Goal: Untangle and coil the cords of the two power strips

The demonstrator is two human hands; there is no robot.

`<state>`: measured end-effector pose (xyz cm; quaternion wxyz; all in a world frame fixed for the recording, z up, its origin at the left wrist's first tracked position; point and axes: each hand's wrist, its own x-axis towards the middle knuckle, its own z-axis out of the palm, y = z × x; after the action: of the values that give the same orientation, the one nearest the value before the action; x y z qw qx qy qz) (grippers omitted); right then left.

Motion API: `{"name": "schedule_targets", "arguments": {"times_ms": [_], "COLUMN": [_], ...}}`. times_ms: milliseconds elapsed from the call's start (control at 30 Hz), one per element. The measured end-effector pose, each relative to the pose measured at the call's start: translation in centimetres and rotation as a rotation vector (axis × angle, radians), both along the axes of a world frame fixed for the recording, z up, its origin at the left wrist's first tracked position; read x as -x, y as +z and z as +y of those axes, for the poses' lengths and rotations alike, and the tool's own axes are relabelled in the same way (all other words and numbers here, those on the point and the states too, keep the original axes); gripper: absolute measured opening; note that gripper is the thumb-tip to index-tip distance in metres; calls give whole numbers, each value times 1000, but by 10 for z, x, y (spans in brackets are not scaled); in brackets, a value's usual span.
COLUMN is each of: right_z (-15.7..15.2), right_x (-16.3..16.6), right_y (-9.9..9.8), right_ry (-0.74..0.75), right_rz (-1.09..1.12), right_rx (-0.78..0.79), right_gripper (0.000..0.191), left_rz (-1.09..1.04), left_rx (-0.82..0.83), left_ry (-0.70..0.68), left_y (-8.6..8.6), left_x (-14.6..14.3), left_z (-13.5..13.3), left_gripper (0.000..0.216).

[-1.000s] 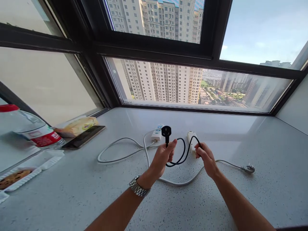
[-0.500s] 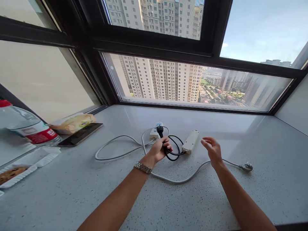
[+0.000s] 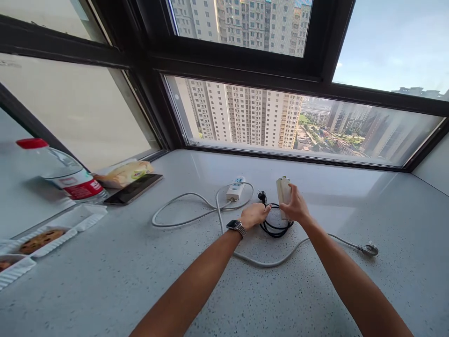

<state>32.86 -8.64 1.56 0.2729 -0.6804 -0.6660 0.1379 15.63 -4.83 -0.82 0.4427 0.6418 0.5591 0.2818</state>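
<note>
My left hand, with a watch on its wrist, is closed on the black cord. The cord's black plug stands up just beyond my fingers. Its loops hang below a white power strip, which my right hand grips from the right side with the thumb towards me. A second white power strip lies behind my left hand. From it a grey cord loops over the counter and passes under my arms to a grey plug at the right.
On the left a red-capped bottle leans by a dark phone and a packaged bread. Nearer, a white tray holds cookies. The speckled counter ends at dark window frames.
My right hand has moved left and taken hold of the white power strip, now turned more upright. The left hand has moved right with the black cord and plug. The view has shifted slightly.
</note>
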Motion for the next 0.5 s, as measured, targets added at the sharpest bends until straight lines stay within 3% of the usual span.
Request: {"name": "schedule_targets", "arguments": {"times_ms": [133, 300, 400, 500], "right_z": [-18, -32, -39, -39], "right_x": [-6, 19, 41, 51], "right_y": [-1, -1, -8, -18], "right_ry": [200, 140, 261, 254], "right_rz": [-145, -360, -459, -502], "right_rx": [103, -15, -22, 67], "right_gripper": [70, 64, 64, 62], "left_rz": [-138, -1090, -1267, -1311], "left_rx": [83, 228, 277, 290], "left_ry": [-143, -528, -533, -512], "left_y": [24, 53, 57, 56], "left_x": [10, 39, 38, 32], "left_z": [-5, -35, -50, -54], "left_gripper": [39, 88, 98, 100]}}
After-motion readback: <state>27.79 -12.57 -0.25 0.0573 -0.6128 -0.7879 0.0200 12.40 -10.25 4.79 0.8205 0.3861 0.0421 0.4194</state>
